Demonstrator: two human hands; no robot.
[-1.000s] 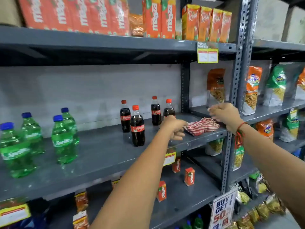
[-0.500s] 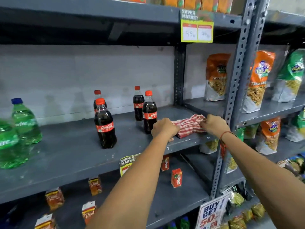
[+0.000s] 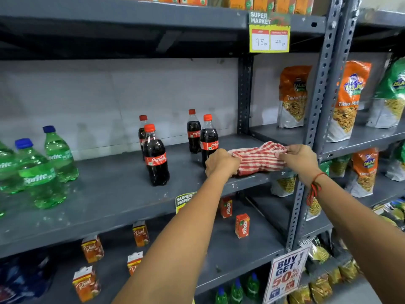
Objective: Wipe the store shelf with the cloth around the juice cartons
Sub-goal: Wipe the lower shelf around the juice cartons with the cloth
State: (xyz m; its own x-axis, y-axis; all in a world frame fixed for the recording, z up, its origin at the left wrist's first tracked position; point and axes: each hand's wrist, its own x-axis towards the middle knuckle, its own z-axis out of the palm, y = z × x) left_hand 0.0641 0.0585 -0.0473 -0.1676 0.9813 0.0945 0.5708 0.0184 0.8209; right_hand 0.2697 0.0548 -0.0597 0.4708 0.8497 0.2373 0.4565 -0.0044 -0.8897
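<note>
A red-and-white striped cloth point(image 3: 257, 157) lies bunched at the right end of the grey middle shelf point(image 3: 114, 194). My left hand point(image 3: 220, 163) grips its left end and my right hand point(image 3: 298, 159) pinches its right end. Small orange juice cartons point(image 3: 242, 226) stand on the lower shelf point(image 3: 241, 255) under my arms, several of them spread left to right, another carton point(image 3: 140, 233) among them. More cartons line the top shelf, mostly cut off by the frame edge.
Cola bottles point(image 3: 155, 154) stand just left of the cloth, one point(image 3: 208, 139) touching distance from my left hand. Green soda bottles point(image 3: 37, 172) fill the far left. A perforated upright post point(image 3: 315, 119) rises right of the cloth, with snack bags point(image 3: 293, 95) beyond.
The view has dropped and closed in on the middle shelf. Both hands have come onto the cloth's two ends, where before they were just beside it.
</note>
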